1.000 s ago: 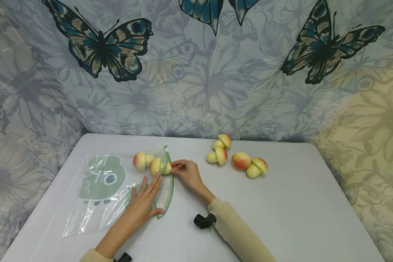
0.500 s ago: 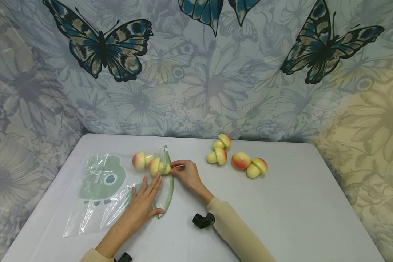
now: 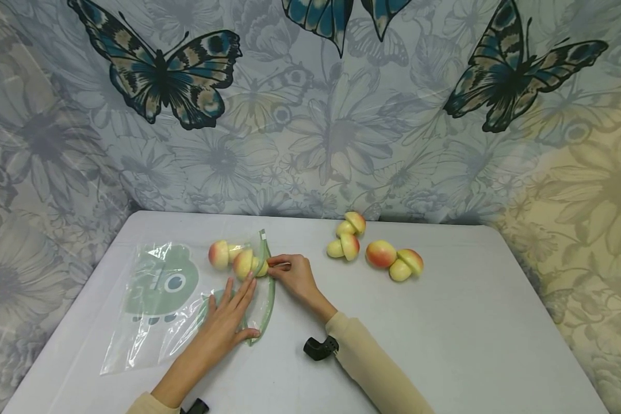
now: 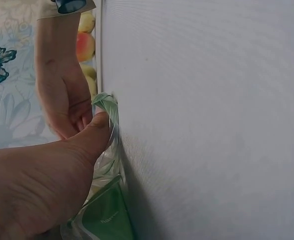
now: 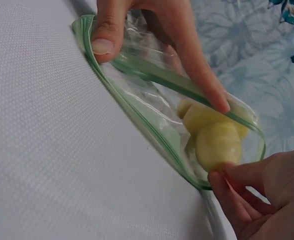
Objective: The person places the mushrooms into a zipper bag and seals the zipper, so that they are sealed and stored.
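A clear zip bag [image 3: 155, 299] with a green cartoon print lies flat on the table, its green-edged mouth [image 5: 142, 127] held apart toward the right. My left hand [image 3: 223, 322] rests on the bag near that mouth, fingers spread and straight; in the right wrist view its thumb is on one rim and a finger on the other. With curled fingertips my right hand [image 3: 296, 279] pinches the stem end of a yellow and red toy mushroom [image 3: 243, 263], which sits mostly inside the mouth. Beyond it in the bag is another toy mushroom [image 3: 218, 255].
Two toy mushrooms, a rear one [image 3: 353, 223] and a front one [image 3: 349, 246], lie at the back of the white table [image 3: 445, 333]. Right of them are a rounded red-yellow piece [image 3: 380, 253] and another mushroom [image 3: 407, 264]. A butterfly-patterned cloth [image 3: 341, 132] hangs behind.
My right hand has slid slightly left, and the pinched toy mushroom has gone a little deeper into the bag. The inner mushroom has shifted slightly left too. My left hand stays put.
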`<action>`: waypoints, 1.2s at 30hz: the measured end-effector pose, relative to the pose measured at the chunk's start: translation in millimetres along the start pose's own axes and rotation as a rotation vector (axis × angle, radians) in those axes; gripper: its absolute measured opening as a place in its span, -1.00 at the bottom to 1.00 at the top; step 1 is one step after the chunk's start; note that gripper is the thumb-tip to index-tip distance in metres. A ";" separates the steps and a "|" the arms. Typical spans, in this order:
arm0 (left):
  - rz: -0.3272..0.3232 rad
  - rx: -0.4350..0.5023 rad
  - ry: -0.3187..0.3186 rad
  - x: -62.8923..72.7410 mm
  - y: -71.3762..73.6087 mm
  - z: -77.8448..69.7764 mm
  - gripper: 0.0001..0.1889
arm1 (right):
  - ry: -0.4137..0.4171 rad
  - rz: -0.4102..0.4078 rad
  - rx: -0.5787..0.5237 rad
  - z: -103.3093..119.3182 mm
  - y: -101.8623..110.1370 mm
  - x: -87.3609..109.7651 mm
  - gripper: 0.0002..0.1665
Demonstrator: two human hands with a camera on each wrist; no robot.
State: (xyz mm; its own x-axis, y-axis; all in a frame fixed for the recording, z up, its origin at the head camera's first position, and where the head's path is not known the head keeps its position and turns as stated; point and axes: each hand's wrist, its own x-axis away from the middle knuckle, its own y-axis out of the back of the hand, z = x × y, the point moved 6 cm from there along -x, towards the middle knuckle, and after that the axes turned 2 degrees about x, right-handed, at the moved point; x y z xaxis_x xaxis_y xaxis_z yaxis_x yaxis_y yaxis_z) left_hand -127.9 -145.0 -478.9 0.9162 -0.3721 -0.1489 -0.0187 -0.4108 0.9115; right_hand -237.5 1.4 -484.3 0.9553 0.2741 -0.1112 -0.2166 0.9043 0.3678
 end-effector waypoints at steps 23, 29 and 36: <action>0.004 0.022 0.012 0.3 -0.4 1.3 0.13 | 0.095 -0.063 0.065 30.8 48.4 9.4 -0.79; -0.014 0.018 0.000 0.9 -0.2 1.2 0.12 | 0.094 -0.116 0.074 33.5 74.5 15.2 -0.78; 0.002 0.022 0.014 0.1 0.2 2.0 0.12 | 0.128 -0.201 0.103 36.0 109.6 24.0 -0.71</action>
State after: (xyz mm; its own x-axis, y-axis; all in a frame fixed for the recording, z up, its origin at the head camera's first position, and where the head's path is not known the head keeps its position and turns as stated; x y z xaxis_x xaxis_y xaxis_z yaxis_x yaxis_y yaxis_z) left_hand -128.6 -146.7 -479.5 0.9215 -0.3615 -0.1418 -0.0291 -0.4284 0.9031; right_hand -231.1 95.3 -413.4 0.9423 0.1372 -0.3055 0.0030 0.9087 0.4175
